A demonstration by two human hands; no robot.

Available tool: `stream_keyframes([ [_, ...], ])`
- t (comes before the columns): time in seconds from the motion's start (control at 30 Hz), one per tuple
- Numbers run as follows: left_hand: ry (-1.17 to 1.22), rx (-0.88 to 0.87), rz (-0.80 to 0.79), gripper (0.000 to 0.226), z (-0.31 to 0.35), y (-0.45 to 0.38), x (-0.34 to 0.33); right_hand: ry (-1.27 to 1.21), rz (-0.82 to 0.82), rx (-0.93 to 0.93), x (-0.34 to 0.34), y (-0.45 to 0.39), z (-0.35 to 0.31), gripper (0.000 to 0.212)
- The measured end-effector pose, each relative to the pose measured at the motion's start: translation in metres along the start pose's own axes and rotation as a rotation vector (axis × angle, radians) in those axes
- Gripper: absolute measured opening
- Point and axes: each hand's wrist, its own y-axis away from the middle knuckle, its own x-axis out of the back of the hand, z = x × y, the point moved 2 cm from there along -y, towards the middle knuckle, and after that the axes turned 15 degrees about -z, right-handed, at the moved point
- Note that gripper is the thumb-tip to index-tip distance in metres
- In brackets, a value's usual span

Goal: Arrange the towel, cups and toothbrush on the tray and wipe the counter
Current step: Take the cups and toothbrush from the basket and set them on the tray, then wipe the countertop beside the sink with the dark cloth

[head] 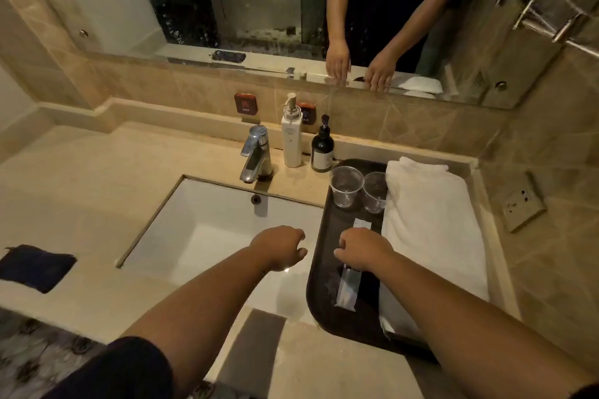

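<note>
Toothbrush [348, 285] in wrapper on tray [319, 285], under right hand [364, 249] | fingers curled, grip unclear | left hand [278, 246] loosely curled over sink [210, 236], holding nothing

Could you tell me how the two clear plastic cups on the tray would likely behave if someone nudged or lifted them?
The clear plastic cups look thin-walled and empty, so they are probably very light and would slide or tip at a slight nudge. They stand upright, narrower at the base than at the rim, which likely makes them top-heavy. On the smooth dark tray they may skid; a firm squeeze could probably dent them.
</note>
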Motion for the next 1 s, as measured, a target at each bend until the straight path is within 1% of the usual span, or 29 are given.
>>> stream_keyframes([
  [0.1,-0.006,0.011,0.052,0.039,-0.008,0.006,0.014,-0.026,-0.004,0.021,0.012,0.004,-0.010,0.023],
  [0.2,-0.036,0.010,0.160,0.030,-0.014,0.019,0.021,-0.065,0.050,-0.001,0.011,0.008,-0.021,0.020],
  [0.3,-0.070,0.000,0.293,0.022,-0.025,0.035,0.021,-0.095,0.221,-0.032,-0.003,0.015,-0.034,0.021],
  [0.4,-0.173,-0.009,0.402,0.024,-0.041,0.048,0.014,-0.063,0.492,-0.048,-0.025,0.026,-0.051,0.023],
  [0.43,-0.215,-0.015,0.422,0.028,-0.047,0.052,0.009,-0.041,0.554,-0.068,-0.036,0.030,-0.057,0.028],
  [0.47,-0.239,-0.028,0.437,0.033,-0.054,0.057,0.004,-0.017,0.573,-0.104,-0.047,0.033,-0.063,0.039],
  [0.53,-0.245,-0.063,0.429,0.045,-0.068,0.068,-0.007,-0.002,0.509,-0.175,-0.070,0.038,-0.078,0.058],
  [0.6,-0.266,-0.084,0.390,0.053,-0.085,0.079,-0.017,-0.012,0.441,-0.210,-0.092,0.042,-0.093,0.066],
  [0.7,-0.324,-0.112,0.340,0.057,-0.109,0.095,-0.025,-0.053,0.426,-0.235,-0.112,0.049,-0.118,0.069],
  [0.77,-0.336,-0.126,0.337,0.056,-0.124,0.104,-0.027,-0.075,0.433,-0.237,-0.118,0.053,-0.135,0.069],
  [1.0,-0.284,-0.092,0.349,0.055,-0.161,0.124,-0.029,-0.051,0.449,-0.190,-0.109,0.056,-0.178,0.069],
])
